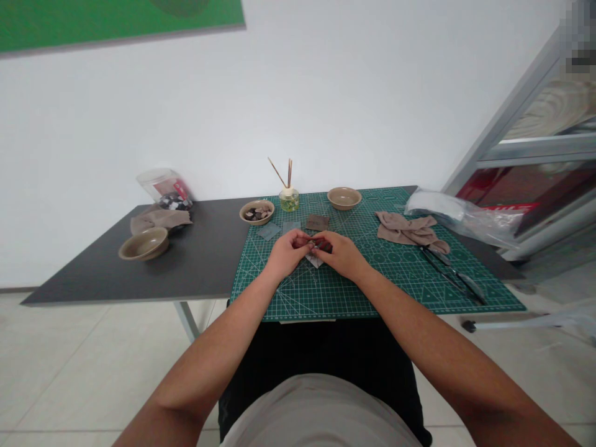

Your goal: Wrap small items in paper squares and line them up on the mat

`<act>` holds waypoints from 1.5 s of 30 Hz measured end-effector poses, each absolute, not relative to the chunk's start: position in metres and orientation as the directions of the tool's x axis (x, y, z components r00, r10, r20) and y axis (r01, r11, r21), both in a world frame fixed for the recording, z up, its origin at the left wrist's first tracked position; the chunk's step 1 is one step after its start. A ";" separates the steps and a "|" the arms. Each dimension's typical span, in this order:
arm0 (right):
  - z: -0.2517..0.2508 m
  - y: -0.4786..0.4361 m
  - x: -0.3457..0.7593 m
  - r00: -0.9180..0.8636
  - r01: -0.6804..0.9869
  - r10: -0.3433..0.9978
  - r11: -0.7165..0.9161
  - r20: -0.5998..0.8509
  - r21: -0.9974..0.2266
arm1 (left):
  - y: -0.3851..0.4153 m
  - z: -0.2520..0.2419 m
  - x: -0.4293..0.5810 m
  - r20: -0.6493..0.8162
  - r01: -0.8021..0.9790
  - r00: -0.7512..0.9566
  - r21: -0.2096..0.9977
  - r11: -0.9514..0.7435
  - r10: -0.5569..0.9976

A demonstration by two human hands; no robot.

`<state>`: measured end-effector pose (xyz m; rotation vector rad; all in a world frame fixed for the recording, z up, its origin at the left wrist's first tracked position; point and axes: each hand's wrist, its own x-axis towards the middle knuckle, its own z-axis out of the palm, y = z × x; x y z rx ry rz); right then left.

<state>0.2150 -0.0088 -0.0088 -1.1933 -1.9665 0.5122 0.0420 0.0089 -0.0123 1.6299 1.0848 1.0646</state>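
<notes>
Both hands meet over the green cutting mat (358, 288). My left hand (289, 253) and my right hand (339, 251) are closed, fingertips together on a small piece of pale, patterned fabric (314, 260). One corner of it points down toward me; the rest is hidden by my fingers. Just beyond my hands lie a brown fabric square (318, 222) and a grey-blue fabric square (291, 227). Another grey-blue square (269, 231) rests farther left.
Behind stand a bowl of small dark and light pieces (257, 212), a reed diffuser (289, 200) and another bowl (344, 198). At right are a brown cloth (407, 230), glasses (454, 275) and a plastic bag (465, 214). At left are a bowl (144, 244) and a tipped jar (164, 187).
</notes>
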 end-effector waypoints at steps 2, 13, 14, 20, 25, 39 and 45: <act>-0.009 -0.009 0.215 -0.260 0.562 0.880 0.472 0.397 -0.679 | 0.009 -0.013 0.041 0.180 0.245 0.270 0.937 -0.248 0.946; -0.011 -0.006 0.215 -0.329 0.705 0.864 0.494 0.382 -0.509 | -0.004 -0.004 0.047 0.306 0.622 0.391 0.607 -0.495 0.868; -0.011 -0.006 0.215 -0.346 0.697 0.852 0.514 0.394 -0.500 | -0.006 -0.003 0.047 0.312 0.641 0.414 0.567 -0.517 0.855; -0.017 -0.003 0.213 -0.414 0.673 0.818 0.570 0.399 -0.471 | -0.009 -0.003 0.039 0.290 0.693 0.454 0.479 -0.539 0.842; -0.018 -0.003 0.215 -0.413 0.676 0.801 0.588 0.433 -0.443 | -0.013 -0.007 0.037 0.301 0.715 0.452 0.441 -0.543 0.840; -0.008 0.000 0.221 -0.424 0.670 0.818 0.572 0.390 -0.473 | -0.012 -0.011 0.035 0.314 0.736 0.479 0.365 -0.570 0.820; -0.015 0.004 0.219 -0.426 0.629 0.800 0.598 0.423 -0.497 | -0.014 -0.008 0.036 0.297 0.733 0.477 0.385 -0.561 0.827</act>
